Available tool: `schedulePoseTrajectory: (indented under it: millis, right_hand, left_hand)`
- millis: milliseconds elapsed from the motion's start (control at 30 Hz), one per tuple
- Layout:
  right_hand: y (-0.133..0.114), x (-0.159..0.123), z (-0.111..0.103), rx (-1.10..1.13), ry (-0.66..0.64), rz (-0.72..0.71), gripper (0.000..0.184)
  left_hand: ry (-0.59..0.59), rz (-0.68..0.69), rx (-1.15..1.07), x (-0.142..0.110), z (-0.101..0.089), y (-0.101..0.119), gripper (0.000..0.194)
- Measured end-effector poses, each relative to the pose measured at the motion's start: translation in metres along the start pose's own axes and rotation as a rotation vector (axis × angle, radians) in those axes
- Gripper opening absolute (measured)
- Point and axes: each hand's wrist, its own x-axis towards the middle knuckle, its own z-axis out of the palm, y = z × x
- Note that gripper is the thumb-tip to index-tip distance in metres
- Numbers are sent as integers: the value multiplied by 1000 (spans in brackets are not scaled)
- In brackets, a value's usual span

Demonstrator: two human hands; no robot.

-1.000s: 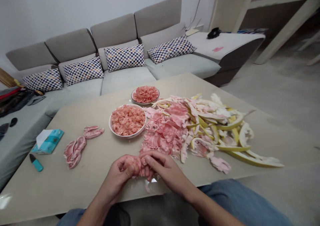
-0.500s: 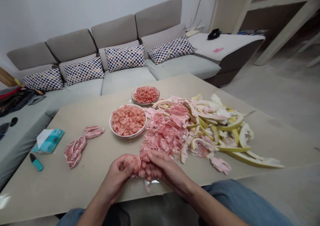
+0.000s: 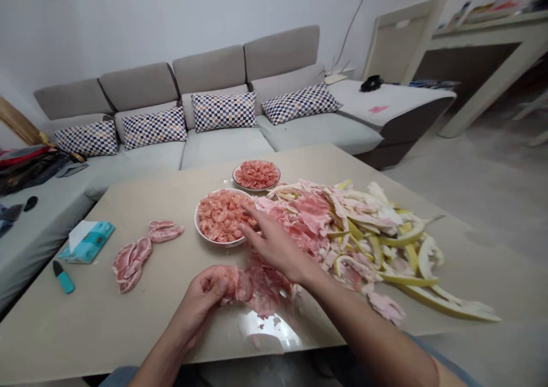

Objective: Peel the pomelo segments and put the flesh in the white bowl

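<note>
My left hand (image 3: 204,295) is closed round a pink pomelo segment (image 3: 236,284), low over the table near its front edge. My right hand (image 3: 274,240) reaches over the right rim of a white bowl (image 3: 197,225), fingers stretched and apart; nothing shows between them. Peeled pomelo pulp (image 3: 220,211) heaps up in that bowl. Behind it stands a dark-rimmed plate (image 3: 234,181) of more pulp. Pink membrane scraps (image 3: 312,211) lie beside and beneath my right hand, which hides part of them.
Green-yellow pomelo rind strips (image 3: 415,281) cover the table's right side. To the left lie unpeeled segments (image 3: 133,261), a tissue pack (image 3: 92,244) and a teal-handled knife-like tool (image 3: 64,278). A grey sofa (image 3: 226,147) with checkered cushions stands behind the table (image 3: 141,313).
My right hand has left the segment and moved up and forward to the bowl, its fingers spreading. The left hand keeps hold of the segment. The view has tilted up slightly.
</note>
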Motion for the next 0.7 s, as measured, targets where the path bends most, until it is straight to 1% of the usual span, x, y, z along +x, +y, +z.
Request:
schedulePoseTrajectory:
  millis: [33, 67, 133, 167, 233, 333, 433, 533, 600, 667, 700]
  right_hand:
    - [0, -5, 1, -32, -8, -10, 37]
    - [0, -13, 2, -26, -48, 7, 34]
    - [0, -30, 4, 22, -170, 86, 28]
    - [0, -37, 6, 40, -210, 124, 26]
    - [0, -46, 9, 66, -247, 152, 21]
    - [1, -48, 12, 114, -213, 90, 11]
    - [2, -43, 10, 140, -116, 66, 12]
    - [3, -36, 6, 105, -45, 93, 12]
    - [5, -27, 5, 66, 0, 70, 14]
    - [9, -15, 5, -9, 33, -49, 21]
    - [12, -9, 5, -65, 35, -138, 29]
  left_hand:
    - [9, 1, 1, 0, -1, 0, 35]
    - [18, -1, 3, 0, -2, 0, 34]
    - [22, -14, 6, 0, -4, -2, 33]
    - [14, -21, 5, -1, -4, -3, 32]
    - [-5, -29, -2, -1, -3, -5, 31]
    - [-9, -41, -22, -1, -2, -6, 26]
    - [4, -58, -50, -1, -1, -5, 22]
    - [13, -64, -71, -2, -1, -5, 23]
    - [22, -71, -87, -3, -1, -4, 25]
    - [32, -78, -95, -3, -1, -4, 30]
    - [39, -83, -91, -3, -2, -4, 33]
